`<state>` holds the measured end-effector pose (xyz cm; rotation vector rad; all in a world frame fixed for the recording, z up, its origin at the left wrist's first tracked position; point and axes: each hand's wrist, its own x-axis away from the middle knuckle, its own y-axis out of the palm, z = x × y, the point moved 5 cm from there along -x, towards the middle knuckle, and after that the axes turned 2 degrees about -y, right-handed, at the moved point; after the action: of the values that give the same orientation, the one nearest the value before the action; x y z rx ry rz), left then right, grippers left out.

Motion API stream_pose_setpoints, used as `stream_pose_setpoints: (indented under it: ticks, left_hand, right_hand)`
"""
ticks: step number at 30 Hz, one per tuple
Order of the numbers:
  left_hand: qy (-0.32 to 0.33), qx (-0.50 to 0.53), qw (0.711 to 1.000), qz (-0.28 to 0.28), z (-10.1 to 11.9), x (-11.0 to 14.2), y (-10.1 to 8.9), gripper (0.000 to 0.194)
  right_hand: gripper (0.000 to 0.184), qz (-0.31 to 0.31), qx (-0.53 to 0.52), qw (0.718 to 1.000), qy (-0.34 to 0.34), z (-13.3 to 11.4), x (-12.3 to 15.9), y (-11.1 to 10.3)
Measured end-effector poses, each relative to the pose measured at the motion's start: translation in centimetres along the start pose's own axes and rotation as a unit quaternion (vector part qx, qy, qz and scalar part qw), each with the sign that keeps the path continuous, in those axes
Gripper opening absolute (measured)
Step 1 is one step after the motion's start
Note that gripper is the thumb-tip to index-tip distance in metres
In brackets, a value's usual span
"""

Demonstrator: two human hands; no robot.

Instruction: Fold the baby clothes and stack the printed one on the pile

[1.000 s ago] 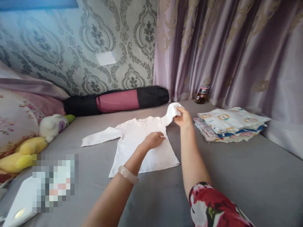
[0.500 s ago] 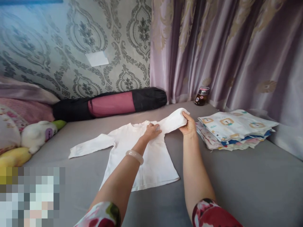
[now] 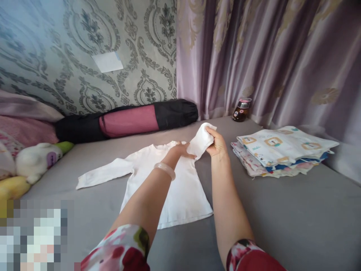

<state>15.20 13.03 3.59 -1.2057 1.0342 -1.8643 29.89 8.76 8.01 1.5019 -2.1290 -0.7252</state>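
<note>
A small white long-sleeved shirt (image 3: 180,195) lies spread on the grey bed sheet, its neckline away from me. My right hand (image 3: 218,145) is closed round the cuff end of the sleeve on the right, thumb on top, and holds it raised and bent inward. My left hand (image 3: 179,150), below a pale bangle (image 3: 165,170), rests on the shirt near that sleeve's shoulder, thumb spread from the fingers; its fingertips are partly hidden. The other sleeve (image 3: 105,174) stretches flat to the left.
Right of my right hand lies a stack of folded printed cloths (image 3: 279,145). A dark bottle (image 3: 240,111) stands by the curtain (image 3: 208,56). Along the wall lies a long black and pink bag (image 3: 129,122). Plush toys (image 3: 36,162) sit at the left.
My right hand has brought the sleeve end inward to the left, so the sleeve is more bent. My left hand stays at the shoulder. The view has shifted slightly.
</note>
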Motion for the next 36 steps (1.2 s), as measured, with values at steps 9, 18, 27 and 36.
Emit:
stream_pose_setpoints:
  ticks: [9,18,27,36]
  left_hand:
    - [0.067,0.102,0.988,0.091,-1.7,0.9,0.6,0.102]
    - [0.007,0.498,0.828,0.257,-12.6,5.9,0.6,0.033]
    - [-0.019,0.616,0.706,0.349,-16.6,8.5,2.8,0.022]
    - [-0.021,0.568,0.744,0.35,-15.7,9.1,2.4,0.047]
  right_hand:
    - [0.014,0.022,-0.051,0.996,0.065,1.6,1.2,2.7]
    - [0.013,-0.016,0.059,0.995,0.077,4.4,2.7,5.7]
    - [0.013,-0.102,0.227,0.966,0.075,10.4,4.8,8.8]
    - [0.036,-0.202,0.355,0.912,0.042,15.1,6.1,9.8]
